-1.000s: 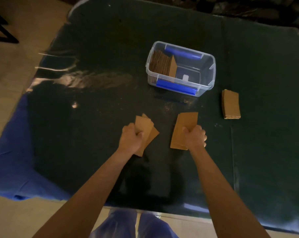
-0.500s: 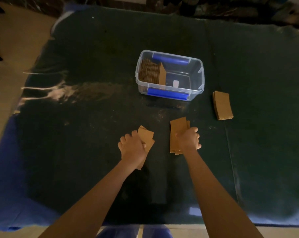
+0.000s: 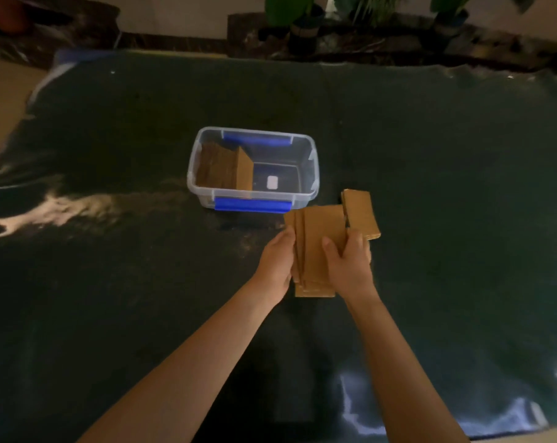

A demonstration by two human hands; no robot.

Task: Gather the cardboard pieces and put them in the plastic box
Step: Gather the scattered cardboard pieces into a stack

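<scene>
Both hands hold one stack of brown cardboard pieces (image 3: 315,238) just above the dark table, in front of and to the right of the plastic box. My left hand (image 3: 275,265) grips the stack's left edge. My right hand (image 3: 349,265) clasps its right side, thumb on top. A second, smaller cardboard stack (image 3: 360,212) lies flat on the table just behind my right hand. The clear plastic box (image 3: 314,174) with blue latches stands at the table's middle. Several cardboard pieces (image 3: 223,169) stand upright in its left half.
A dark green cloth (image 3: 446,187) covers the table, over a blue sheet showing at the near right edge. Potted plants (image 3: 306,17) and a low dark ledge run behind the far edge. Beige floor lies to the left.
My hands came together and merged the two separate cardboard bunches into one stack, moving it right toward the lying stack. The camera tilted up, showing the far edge.
</scene>
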